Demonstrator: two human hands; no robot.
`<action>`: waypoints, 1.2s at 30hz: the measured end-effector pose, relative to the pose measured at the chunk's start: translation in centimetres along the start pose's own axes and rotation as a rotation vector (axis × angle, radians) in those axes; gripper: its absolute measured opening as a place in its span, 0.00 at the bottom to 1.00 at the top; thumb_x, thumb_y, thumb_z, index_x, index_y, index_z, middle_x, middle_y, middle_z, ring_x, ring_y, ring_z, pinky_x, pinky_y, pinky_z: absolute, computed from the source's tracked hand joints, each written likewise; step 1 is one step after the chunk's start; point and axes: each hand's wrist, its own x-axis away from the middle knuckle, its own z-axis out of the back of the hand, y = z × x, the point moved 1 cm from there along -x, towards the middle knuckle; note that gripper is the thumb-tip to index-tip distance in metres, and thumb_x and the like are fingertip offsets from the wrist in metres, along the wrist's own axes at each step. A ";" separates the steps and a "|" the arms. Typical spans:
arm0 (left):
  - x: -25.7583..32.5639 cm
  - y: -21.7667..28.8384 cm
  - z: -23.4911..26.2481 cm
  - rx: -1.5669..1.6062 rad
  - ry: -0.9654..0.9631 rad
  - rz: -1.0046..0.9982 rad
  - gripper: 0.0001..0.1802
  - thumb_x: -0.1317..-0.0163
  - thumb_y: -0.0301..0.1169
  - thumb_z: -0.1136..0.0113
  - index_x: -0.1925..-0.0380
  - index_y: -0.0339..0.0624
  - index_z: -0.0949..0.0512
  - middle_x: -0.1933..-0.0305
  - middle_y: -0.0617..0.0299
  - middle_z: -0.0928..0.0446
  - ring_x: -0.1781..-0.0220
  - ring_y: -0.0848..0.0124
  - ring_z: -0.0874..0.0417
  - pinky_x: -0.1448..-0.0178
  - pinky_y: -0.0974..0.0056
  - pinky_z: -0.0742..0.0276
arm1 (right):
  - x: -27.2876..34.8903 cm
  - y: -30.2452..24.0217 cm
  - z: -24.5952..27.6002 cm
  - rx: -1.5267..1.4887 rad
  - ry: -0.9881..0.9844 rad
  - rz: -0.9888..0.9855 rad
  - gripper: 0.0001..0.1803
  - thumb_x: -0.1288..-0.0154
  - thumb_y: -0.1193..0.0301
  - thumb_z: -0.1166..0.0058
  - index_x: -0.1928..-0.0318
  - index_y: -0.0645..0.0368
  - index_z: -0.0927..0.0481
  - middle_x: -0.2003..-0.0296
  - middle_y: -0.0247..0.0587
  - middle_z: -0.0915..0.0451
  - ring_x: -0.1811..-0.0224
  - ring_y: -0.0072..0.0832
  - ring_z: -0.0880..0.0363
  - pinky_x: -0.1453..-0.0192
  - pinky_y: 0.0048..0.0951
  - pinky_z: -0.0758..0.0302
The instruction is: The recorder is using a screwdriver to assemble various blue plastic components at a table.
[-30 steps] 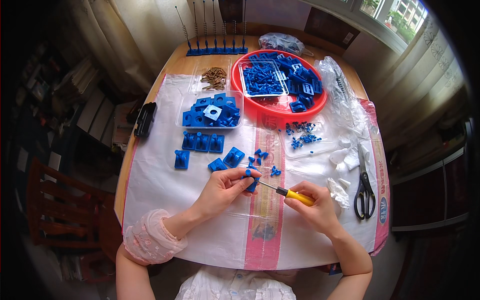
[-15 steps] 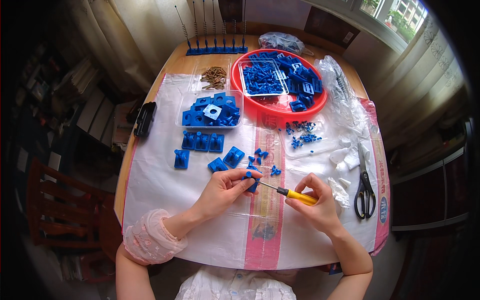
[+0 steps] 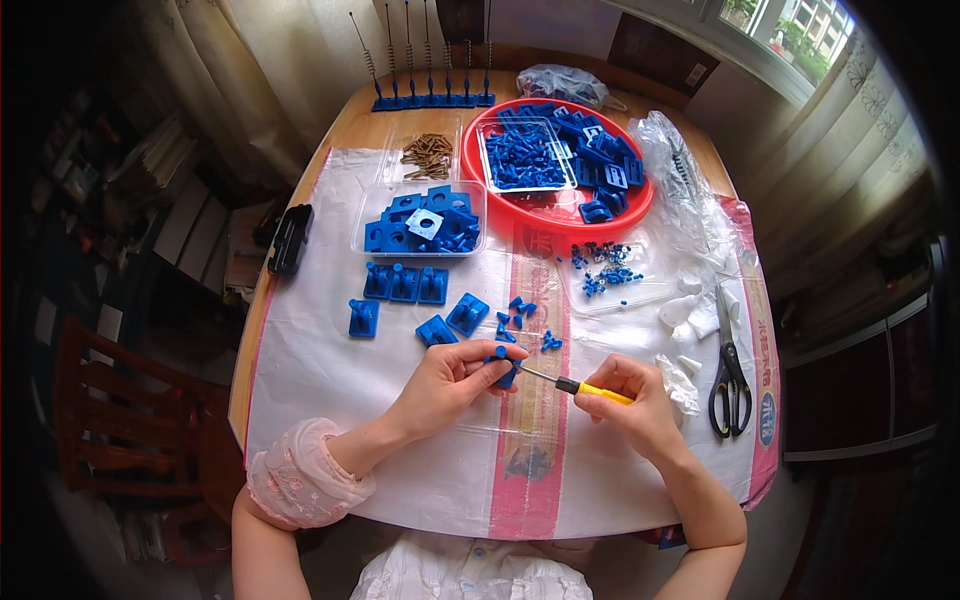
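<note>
Between the thumb and fingers of my left hand [image 3: 447, 385] is a small blue plastic part [image 3: 504, 377], partly covered by the fingers. My right hand [image 3: 632, 402] grips a screwdriver [image 3: 598, 392] by its yellow handle, and the shaft points left, its tip at the blue part. Just beyond my left hand lie two blue square-based pieces, one [image 3: 468, 314] tilted and one [image 3: 435, 330] close to the fingers. A few small blue pegs [image 3: 517, 308] are scattered past the held part, with another little cluster [image 3: 551, 341] to the right.
Farther off stand a clear box [image 3: 360, 243] of blue plates, a red basin [image 3: 642, 208] of blue parts and a pile of brass-coloured screws [image 3: 428, 157]. Small blue bits [image 3: 607, 275] lie on a clear tray. Scissors [image 3: 730, 390] lie right; a black case [image 3: 291, 240] lies left.
The screwdriver and my right hand have shifted very slightly, with the fingers set differently on the handle. My left hand still holds the blue part in nearly the same place.
</note>
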 end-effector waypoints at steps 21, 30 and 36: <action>0.1 0.2 -0.1 -0.043 -0.004 0.009 0.14 0.28 0.26 0.44 0.45 0.37 0.21 0.51 0.63 0.18 0.54 0.79 0.16 0.48 0.73 0.18 | 0.6 -0.9 -0.8 0.633 0.168 0.459 0.12 0.48 0.75 0.28 0.71 0.63 0.22 0.75 0.40 0.22 0.78 0.27 0.20 0.75 0.26 0.29; 0.2 0.5 -0.2 -0.054 0.000 0.023 0.14 0.28 0.25 0.44 0.45 0.36 0.21 0.51 0.64 0.18 0.52 0.80 0.17 0.47 0.72 0.18 | 0.7 -0.5 -0.8 0.517 0.126 0.369 0.10 0.44 0.74 0.29 0.67 0.66 0.18 0.76 0.41 0.19 0.77 0.23 0.21 0.75 0.25 0.28; 0.1 0.4 -0.5 0.004 0.031 -0.041 0.12 0.29 0.26 0.42 0.48 0.38 0.19 0.60 0.66 0.17 0.58 0.81 0.17 0.54 0.75 0.21 | 0.5 -0.6 -0.4 0.101 -0.040 -0.068 0.10 0.34 0.71 0.36 0.64 0.67 0.18 0.78 0.34 0.19 0.77 0.15 0.24 0.76 0.21 0.31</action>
